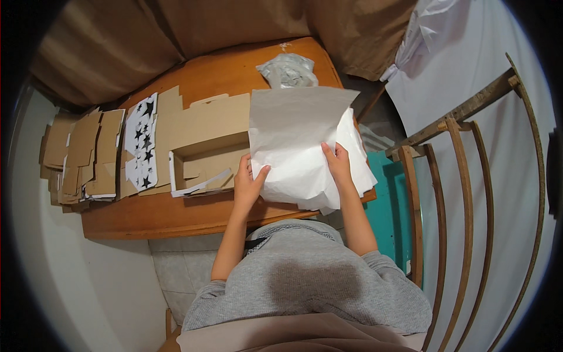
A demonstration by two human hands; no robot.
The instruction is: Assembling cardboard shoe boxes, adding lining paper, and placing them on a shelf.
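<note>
The left hand (248,182) and right hand (338,161) both hold a big white paper (299,132) by its sides, thumbs on top. The paper is just right of an open brown box (214,161), over more white paper sheets (358,152). Left of the box are a card with black stars (141,144) and piled flat cardboard (82,149). A see-through bag (288,67) lies at the back of the wooden bench (152,223).
</note>
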